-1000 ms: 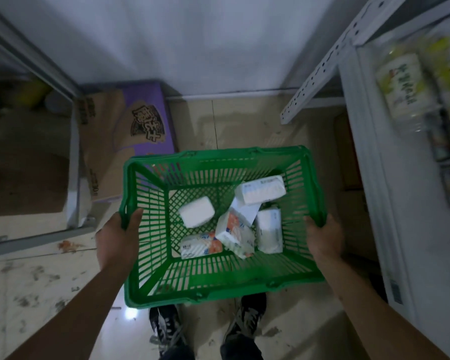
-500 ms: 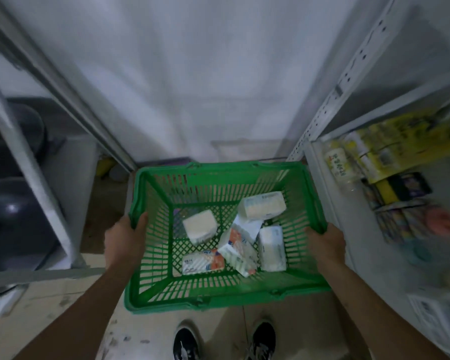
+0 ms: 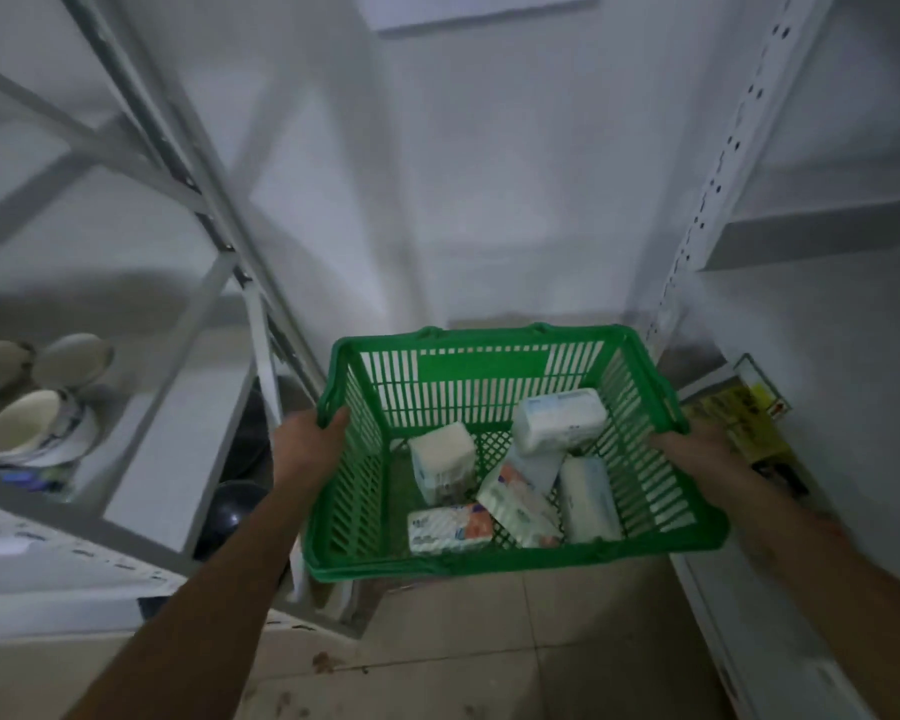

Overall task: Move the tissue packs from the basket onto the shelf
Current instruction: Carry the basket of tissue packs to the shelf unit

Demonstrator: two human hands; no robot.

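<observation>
Gripping green basket (image 3: 494, 561) rims, fingers of left hand (image 3: 307, 449) and right hand (image 3: 697, 449) curled, tissue packs (image 3: 510, 480) between

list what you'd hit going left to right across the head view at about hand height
bowls on the left shelf → left hand gripping the basket rim → green basket with tissue packs inside → right hand on the opposite rim → yellow packets on the right shelf
</observation>
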